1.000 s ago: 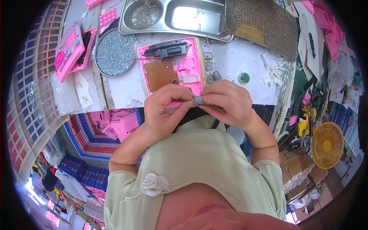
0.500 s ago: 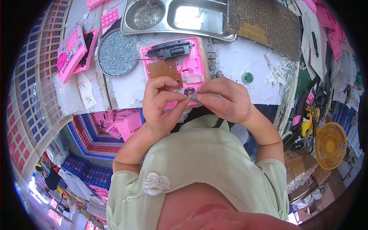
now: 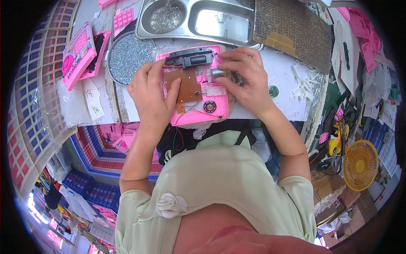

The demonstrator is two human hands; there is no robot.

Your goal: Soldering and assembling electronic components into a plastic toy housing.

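Observation:
A pink plastic casing (image 3: 198,119) lies open on the white table. Inside are a brown circuit board (image 3: 182,82), a long black plastic mechanism (image 3: 189,57) across the far end, thin wires and a small round black speaker (image 3: 209,106) at the near end. My left hand (image 3: 149,94) grips the casing's left side, its thumb over the board and a fingertip by the black mechanism. My right hand (image 3: 247,78) is at the right side, thumb and fingers closed around a small silver cylindrical motor (image 3: 217,73). One fingertip rests near the mechanism's right end.
A round tray of small screws (image 3: 130,59) is at the left, beside another pink unit (image 3: 80,57). A steel compartment tray (image 3: 196,36) with springs stands behind. White plastic pieces (image 3: 303,86), a green round item (image 3: 274,91) and a brown textured board (image 3: 292,31) are rightward.
Both hands have moved away from the speaker toward the far part of the casing. My left hand now holds the left side; my right hand has gone to the silver motor. The speaker now shows.

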